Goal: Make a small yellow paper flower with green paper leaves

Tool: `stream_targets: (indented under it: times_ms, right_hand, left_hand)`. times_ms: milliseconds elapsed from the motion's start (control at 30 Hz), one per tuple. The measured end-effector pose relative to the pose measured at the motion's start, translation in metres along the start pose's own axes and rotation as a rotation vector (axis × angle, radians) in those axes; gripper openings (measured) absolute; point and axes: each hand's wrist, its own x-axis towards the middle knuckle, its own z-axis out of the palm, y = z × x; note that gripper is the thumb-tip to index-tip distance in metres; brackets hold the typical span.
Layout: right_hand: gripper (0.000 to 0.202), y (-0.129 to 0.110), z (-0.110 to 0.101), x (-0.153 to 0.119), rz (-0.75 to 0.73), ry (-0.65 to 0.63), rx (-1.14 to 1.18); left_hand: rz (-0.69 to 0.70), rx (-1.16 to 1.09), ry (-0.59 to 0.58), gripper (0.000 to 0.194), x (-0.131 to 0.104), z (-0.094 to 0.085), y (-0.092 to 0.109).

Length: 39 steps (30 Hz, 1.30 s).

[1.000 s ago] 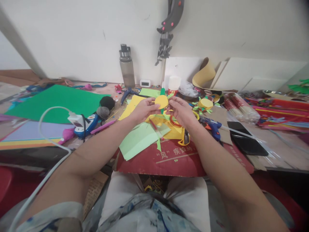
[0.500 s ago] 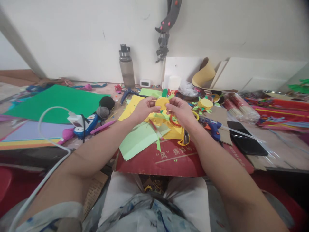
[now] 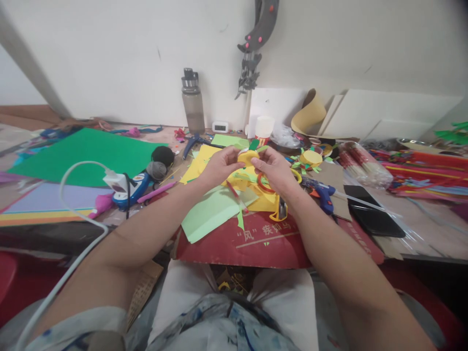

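Note:
A yellow round disc [image 3: 247, 158] with green paper strips at its back edge is held up between my two hands. My left hand [image 3: 224, 165] pinches its left side, and my right hand [image 3: 272, 168] grips the right side with thumb in front. Below lie yellow paper scraps [image 3: 261, 200], a light green sheet [image 3: 210, 214] and a red pencil-like stick [image 3: 234, 191]. Under my right wrist are scissors with a red-orange handle [image 3: 262, 183], partly covered. A similar yellow disc with green strips [image 3: 310, 157] rests to the right.
A red cardboard sheet [image 3: 241, 251] covers the table's front edge. On the right are a blue glue gun [image 3: 323, 195] and a black phone [image 3: 373, 209]. A grey bottle [image 3: 192, 105] stands at the back, and a green sheet [image 3: 87, 156] lies left. A white cable [image 3: 73, 263] crosses my left arm.
The yellow disc has tilted from facing me to a flatter angle, and its green strips now show differently behind it. Both hands stay in nearly the same place.

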Motion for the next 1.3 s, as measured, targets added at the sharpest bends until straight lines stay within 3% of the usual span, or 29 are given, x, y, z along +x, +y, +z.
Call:
stream_targets:
  times_ms: [200,567,733,900,1100,1300]
  right_hand:
    - [0.043,0.000,0.002,0.000,-0.008,-0.008,0.057]
    - [0.042,0.005,0.000,0.001,-0.022,0.012,0.033]
    - [0.049,0.006,0.000,0.002,0.031,0.022,0.086]
    - [0.058,0.005,0.001,0.001,0.118,-0.008,0.173]
    - [0.057,0.007,0.000,0.002,0.186,-0.003,0.189]
    - [0.057,0.003,0.002,-0.001,0.246,-0.051,0.294]
  left_hand:
    - [0.013,0.131,0.049,0.039,-0.004,0.000,0.001]
    - [0.056,0.219,0.004,0.040,-0.003,-0.003,-0.001]
    - [-0.044,0.042,-0.023,0.044,-0.002,0.001,0.000]
    - [-0.209,-0.059,0.074,0.044,-0.001,0.001,0.007]
    - [-0.440,-0.265,0.148,0.030,-0.003,0.009,0.018]
    - [-0.541,-0.339,0.131,0.019,-0.004,0.012,0.022]
